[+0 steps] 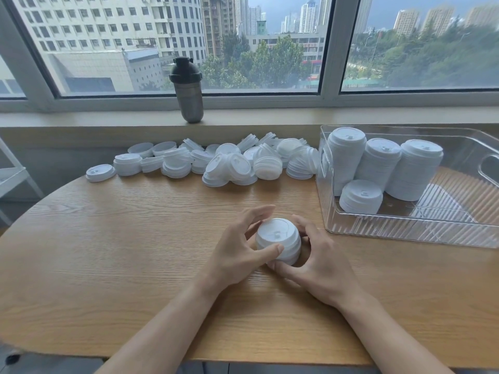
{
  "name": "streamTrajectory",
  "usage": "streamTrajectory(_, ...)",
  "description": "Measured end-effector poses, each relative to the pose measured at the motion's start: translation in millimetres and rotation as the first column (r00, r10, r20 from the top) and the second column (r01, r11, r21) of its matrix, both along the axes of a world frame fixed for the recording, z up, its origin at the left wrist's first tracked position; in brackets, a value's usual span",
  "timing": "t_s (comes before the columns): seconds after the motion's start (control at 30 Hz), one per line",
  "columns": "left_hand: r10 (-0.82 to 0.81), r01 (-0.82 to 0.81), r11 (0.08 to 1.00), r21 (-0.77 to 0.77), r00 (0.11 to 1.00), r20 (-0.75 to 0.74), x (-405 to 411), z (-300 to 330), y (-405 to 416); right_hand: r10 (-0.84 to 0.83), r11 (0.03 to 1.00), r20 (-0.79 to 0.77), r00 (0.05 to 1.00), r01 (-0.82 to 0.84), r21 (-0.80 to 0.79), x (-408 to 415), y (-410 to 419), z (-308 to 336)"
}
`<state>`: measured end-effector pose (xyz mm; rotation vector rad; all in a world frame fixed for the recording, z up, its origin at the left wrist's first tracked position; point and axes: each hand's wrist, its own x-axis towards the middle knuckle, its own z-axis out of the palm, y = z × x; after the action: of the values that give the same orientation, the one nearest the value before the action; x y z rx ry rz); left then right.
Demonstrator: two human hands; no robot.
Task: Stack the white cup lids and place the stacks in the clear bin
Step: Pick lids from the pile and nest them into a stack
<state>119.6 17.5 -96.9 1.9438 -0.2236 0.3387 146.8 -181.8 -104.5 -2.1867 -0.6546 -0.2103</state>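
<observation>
- short stack of lids (278,241) sat on the wood-grain table (108,238), smooth white plastic, round and ribbed down the sides, little sip tab on top
- left hand (237,255) and right hand (318,263) both curled round it, thumbs and fingers on the rim
- plenty of bare tabletop left of the hands, rounded table edge close to the body
- clear bin (405,233) just to the right, ridged walls, four stacks inside
- loose lid pile (216,163) along the far edge, dark shaker bottle (188,90) on the sill
</observation>
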Motion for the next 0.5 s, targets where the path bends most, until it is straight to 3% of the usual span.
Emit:
streamTrajectory(0.2,0.033,-0.028,0.992,0.124,0.999,-0.037,-1.0,3.6,-1.2,-0.030,1.000,-0.052,0.998,0.030,0.005,0.1,0.0,0.7)
streamTrajectory(0.5,0.051,-0.048,0.995,0.088,0.998,-0.033,-1.4,0.3,-0.7,-0.028,1.000,-0.053,0.998,0.027,-0.006,-1.3,-0.4,2.7)
